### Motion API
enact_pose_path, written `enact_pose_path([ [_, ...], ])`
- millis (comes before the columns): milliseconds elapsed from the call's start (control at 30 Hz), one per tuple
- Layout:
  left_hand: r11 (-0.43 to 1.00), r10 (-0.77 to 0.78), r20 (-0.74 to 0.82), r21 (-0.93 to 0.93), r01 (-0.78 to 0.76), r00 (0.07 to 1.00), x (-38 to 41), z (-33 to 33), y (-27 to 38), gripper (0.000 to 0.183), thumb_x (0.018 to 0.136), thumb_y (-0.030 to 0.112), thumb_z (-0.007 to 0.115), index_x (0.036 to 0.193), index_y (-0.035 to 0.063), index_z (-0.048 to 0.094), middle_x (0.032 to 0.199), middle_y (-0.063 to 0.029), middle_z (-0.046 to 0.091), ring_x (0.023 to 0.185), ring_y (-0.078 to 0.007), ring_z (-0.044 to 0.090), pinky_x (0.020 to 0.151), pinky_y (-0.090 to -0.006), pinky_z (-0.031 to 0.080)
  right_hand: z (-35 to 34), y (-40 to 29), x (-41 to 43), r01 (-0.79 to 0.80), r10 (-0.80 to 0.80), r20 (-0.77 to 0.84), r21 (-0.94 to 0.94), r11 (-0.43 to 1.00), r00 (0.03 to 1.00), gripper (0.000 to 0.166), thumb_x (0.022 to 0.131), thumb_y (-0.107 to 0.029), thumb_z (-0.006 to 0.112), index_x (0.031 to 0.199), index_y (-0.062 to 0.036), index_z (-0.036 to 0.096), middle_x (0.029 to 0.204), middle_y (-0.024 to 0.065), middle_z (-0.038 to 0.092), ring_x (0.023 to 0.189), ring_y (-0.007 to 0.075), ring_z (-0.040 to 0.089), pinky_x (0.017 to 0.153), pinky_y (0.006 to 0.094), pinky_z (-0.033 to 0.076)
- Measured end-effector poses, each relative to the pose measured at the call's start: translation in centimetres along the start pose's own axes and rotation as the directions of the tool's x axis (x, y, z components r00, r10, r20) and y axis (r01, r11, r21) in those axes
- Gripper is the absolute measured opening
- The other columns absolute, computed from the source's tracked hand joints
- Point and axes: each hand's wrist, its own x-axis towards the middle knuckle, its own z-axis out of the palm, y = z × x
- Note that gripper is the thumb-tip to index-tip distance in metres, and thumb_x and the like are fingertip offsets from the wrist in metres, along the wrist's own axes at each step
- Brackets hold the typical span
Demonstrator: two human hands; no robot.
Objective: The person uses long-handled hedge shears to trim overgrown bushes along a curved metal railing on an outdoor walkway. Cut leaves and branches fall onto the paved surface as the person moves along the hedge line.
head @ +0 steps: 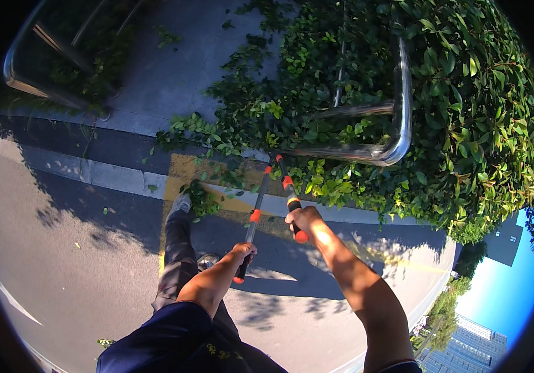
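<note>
My left hand (244, 250) is wrapped around the black grip of one handle of long-handled hedge shears or loppers (258, 200). My right hand (304, 219) grips the other handle, which has orange collars. The two handles stand slightly apart and converge at the hedge's lower edge, beside a metal rail; leaves and shadow hide the blades. Leafy shrub branches (323, 177) surround the tool's far end. A cut-looking sprig (201, 200) lies by one shoe.
A bent stainless steel railing (404, 102) stands in the dense hedge (477, 116) at right. Another metal railing (38, 88) is at upper left. A white and yellow painted kerb (113, 177) crosses before my feet, with fallen leaves on the paved walkway (169, 79).
</note>
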Motion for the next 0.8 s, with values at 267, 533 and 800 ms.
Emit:
enact_pose_path([
  [267,0.989,0.065,-0.062,0.137,-0.056,0.996,0.8,-2.3,-3.1,0.014,0.066,0.007,0.063,0.057,0.0083,0.052,0.053,-0.0048,0.05,0.041,-0.0163,0.048,0.037,-0.0303,0.038,8.9,8.5,-2.6,-0.046,-0.002,-0.28,-0.164,0.985,0.96,0.033,0.068,-0.022,0.07,0.083,0.0055,0.06,0.067,0.0154,0.063,0.067,0.0269,0.065,0.058,0.0408,0.049],
  [533,1.0,0.01,-0.039,0.013,-0.01,0.999,-2.1,-3.3,-5.4,0.016,0.069,0.011,0.065,0.059,0.0091,0.052,0.053,-0.006,0.05,0.041,-0.0199,0.049,0.039,-0.0352,0.04,13.5,10.1,-4.7,-0.158,0.097,-0.199,-0.322,0.934,0.975,0.045,0.073,-0.024,0.069,0.104,0.0043,0.054,0.081,0.0216,0.067,0.077,0.0364,0.068,0.062,0.044,0.052],
  [800,0.95,-0.069,0.128,-0.295,0.104,0.989,-6.9,-2.5,-8.3,0.012,0.078,0.009,0.062,0.079,0.0051,0.051,0.063,-0.006,0.048,0.047,-0.0197,0.05,0.048,-0.0413,0.045,9.0,7.6,-7.5,0.161,-0.141,0.078,-0.415,0.895,0.987,0.03,0.068,-0.026,0.066,0.073,0.0041,0.062,0.07,0.0205,0.062,0.069,0.0318,0.065,0.061,0.0414,0.049],
])
